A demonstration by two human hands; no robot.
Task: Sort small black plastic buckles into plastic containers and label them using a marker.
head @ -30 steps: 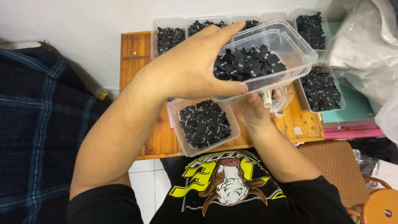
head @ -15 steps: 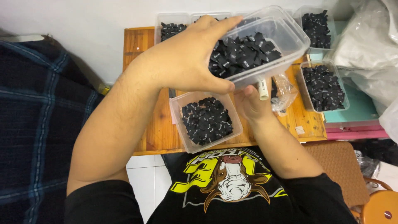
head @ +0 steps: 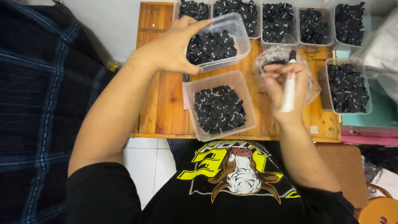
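Observation:
My left hand grips the left end of a clear plastic tub full of small black fabric pieces, held low over the wooden table. Just in front of it stands a second clear tub with the same black pieces. My right hand holds a white marker pen upright and pinches the edge of a crumpled clear plastic bag lying on the table.
Several more clear tubs of black pieces line the back of the table and one stands at the right. A dark plaid cloth lies on the left. White plastic bags and teal and pink boards are at the right.
My left hand has carried the tub away from above the front tub toward the back left and lowered it. My right hand, earlier under the tub, is now in plain view with the pen.

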